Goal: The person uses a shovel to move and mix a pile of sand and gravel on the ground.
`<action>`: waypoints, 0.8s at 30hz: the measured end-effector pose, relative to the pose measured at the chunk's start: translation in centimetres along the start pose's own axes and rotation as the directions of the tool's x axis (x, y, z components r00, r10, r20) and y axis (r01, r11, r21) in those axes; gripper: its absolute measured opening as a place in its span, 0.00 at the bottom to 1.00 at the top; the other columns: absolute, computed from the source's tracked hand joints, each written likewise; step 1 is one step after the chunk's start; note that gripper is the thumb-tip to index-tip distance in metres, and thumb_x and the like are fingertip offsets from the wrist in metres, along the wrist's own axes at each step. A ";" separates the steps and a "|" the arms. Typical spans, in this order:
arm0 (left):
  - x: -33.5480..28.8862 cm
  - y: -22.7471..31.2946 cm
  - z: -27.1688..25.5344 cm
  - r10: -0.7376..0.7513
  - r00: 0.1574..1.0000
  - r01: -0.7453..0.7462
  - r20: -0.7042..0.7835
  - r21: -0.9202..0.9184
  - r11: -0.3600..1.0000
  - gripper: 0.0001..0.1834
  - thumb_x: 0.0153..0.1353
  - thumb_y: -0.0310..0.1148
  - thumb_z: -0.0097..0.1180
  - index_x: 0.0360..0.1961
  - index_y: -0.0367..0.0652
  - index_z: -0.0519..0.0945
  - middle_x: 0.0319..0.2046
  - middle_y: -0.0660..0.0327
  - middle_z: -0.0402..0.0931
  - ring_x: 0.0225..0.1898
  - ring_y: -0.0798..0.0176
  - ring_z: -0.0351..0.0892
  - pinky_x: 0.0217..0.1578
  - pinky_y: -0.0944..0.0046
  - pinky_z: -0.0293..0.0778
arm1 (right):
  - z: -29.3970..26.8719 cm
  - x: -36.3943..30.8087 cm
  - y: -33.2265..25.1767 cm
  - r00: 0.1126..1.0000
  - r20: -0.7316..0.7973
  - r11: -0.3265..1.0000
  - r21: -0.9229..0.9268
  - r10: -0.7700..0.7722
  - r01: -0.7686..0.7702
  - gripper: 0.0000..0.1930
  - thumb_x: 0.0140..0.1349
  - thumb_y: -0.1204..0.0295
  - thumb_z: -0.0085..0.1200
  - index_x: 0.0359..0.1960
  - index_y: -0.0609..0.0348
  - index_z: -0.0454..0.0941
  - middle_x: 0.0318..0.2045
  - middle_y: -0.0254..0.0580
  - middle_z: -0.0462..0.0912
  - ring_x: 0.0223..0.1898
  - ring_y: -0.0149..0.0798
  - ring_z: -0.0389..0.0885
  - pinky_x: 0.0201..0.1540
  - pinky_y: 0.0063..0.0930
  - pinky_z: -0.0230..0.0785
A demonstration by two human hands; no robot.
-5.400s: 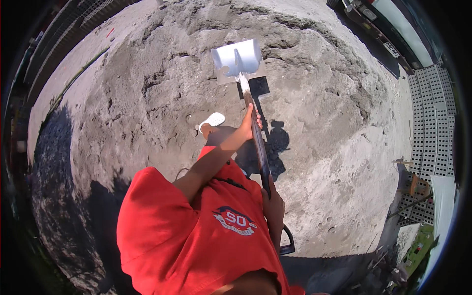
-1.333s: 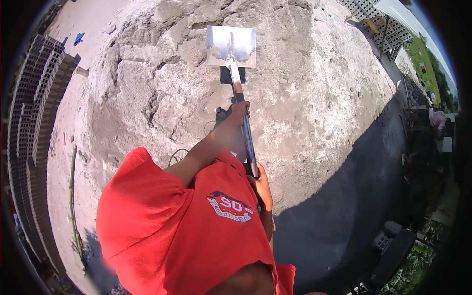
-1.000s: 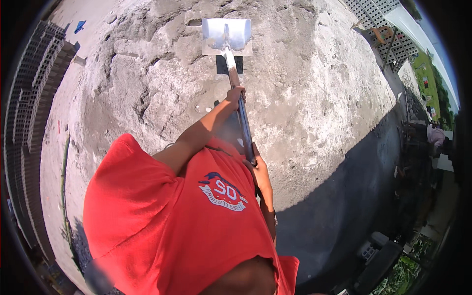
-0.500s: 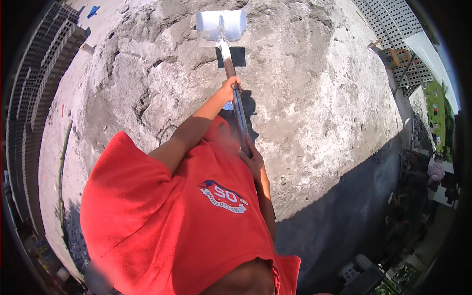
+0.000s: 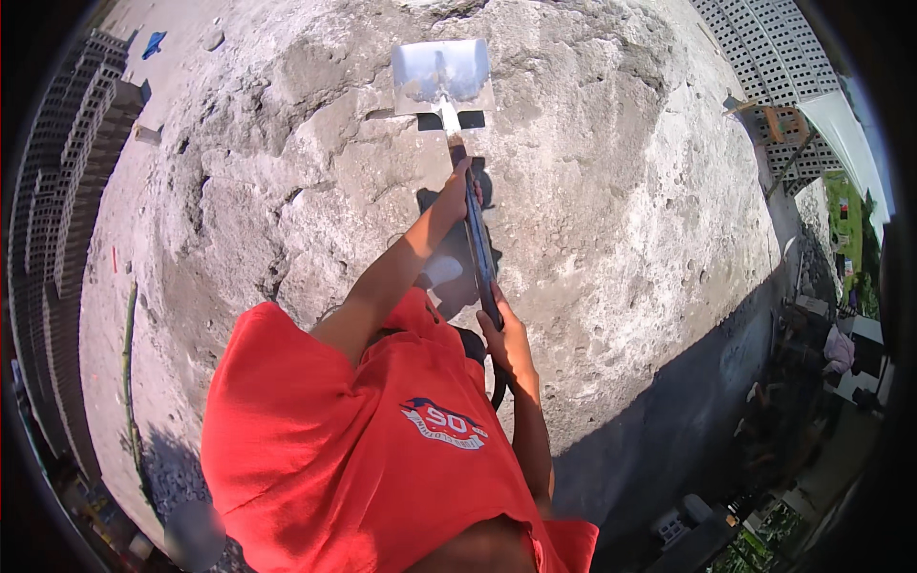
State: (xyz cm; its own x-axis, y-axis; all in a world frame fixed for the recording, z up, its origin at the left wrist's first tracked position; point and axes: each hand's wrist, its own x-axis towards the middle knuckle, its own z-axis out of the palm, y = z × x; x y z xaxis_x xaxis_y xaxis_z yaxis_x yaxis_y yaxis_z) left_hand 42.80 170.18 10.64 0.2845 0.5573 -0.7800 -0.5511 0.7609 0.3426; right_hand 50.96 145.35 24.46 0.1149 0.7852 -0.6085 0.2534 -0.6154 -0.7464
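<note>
Both hands are wrapped round a long-handled shovel (image 5: pixel 480 244), stretched out ahead of me. My left hand (image 5: pixel 456 198) is closed on the dark shaft a short way behind the metal socket. Nearer my body, my right hand (image 5: pixel 507 334) grips the handle's rear part, and the very end behind it is partly hidden. At the far end, the wide silver blade (image 5: pixel 441 72) shows grey residue near its socket and carries no visible load. Its dark shadow falls just below it on the grey, uneven sandy ground (image 5: pixel 592 191); I cannot tell if the blade touches the ground.
Stacks of hollow concrete blocks (image 5: pixel 72 181) line the left side. More blocks (image 5: pixel 764 48) stand at the far right, near a white sheet (image 5: pixel 845 129). A thin green pole (image 5: pixel 131 372) lies at the left. Shade (image 5: pixel 659 420) covers the ground at the lower right.
The shovel blade has come slightly nearer and to the right, closer to its shadow. Both hands have shifted toward me with the handle, still gripping it.
</note>
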 end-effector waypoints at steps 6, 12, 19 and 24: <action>7.5 7.7 1.3 0.128 0.989 -0.144 0.072 0.310 0.940 0.22 0.56 0.51 0.50 0.21 0.42 0.66 0.14 0.59 0.66 0.14 0.61 0.69 0.14 0.60 0.69 | -0.8 9.8 -6.4 0.999 0.035 0.988 0.156 -0.020 0.014 0.27 0.60 0.65 0.47 0.62 0.45 0.56 0.14 0.30 0.64 0.11 0.24 0.61 0.14 0.20 0.58; 16.0 16.6 6.3 0.270 0.962 -0.249 -0.029 0.297 0.922 0.21 0.55 0.48 0.50 0.30 0.37 0.67 0.17 0.59 0.67 0.16 0.62 0.71 0.18 0.61 0.72 | -0.7 19.8 -12.8 0.995 -0.063 0.988 -0.139 -0.072 0.063 0.26 0.58 0.63 0.47 0.60 0.43 0.59 0.25 0.50 0.78 0.27 0.43 0.79 0.33 0.32 0.69; 16.8 17.3 4.1 0.043 0.976 -0.098 0.214 0.251 0.963 0.12 0.50 0.32 0.54 0.18 0.46 0.64 0.11 0.67 0.61 0.12 0.68 0.62 0.16 0.67 0.67 | 0.3 19.0 -10.6 0.959 -0.148 0.930 -0.316 -0.242 0.186 0.29 0.55 0.61 0.48 0.60 0.39 0.56 0.25 0.54 0.78 0.29 0.54 0.78 0.32 0.43 0.70; 14.3 7.3 3.3 -0.143 0.970 0.073 0.195 0.330 0.941 0.10 0.48 0.29 0.49 0.14 0.49 0.63 0.10 0.69 0.62 0.13 0.71 0.63 0.18 0.72 0.66 | -2.5 12.3 -3.4 0.980 -0.184 0.941 -0.340 -0.077 0.010 0.30 0.51 0.67 0.46 0.59 0.31 0.57 0.27 0.53 0.77 0.28 0.49 0.77 0.32 0.40 0.68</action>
State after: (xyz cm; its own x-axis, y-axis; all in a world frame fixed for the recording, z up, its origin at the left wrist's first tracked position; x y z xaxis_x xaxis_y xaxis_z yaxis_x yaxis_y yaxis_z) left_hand 45.44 184.84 3.73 0.5080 0.4964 -0.7039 -0.2390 0.8664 0.4386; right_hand 53.92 157.27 20.22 0.2697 0.8294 -0.4893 0.5657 -0.5477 -0.6165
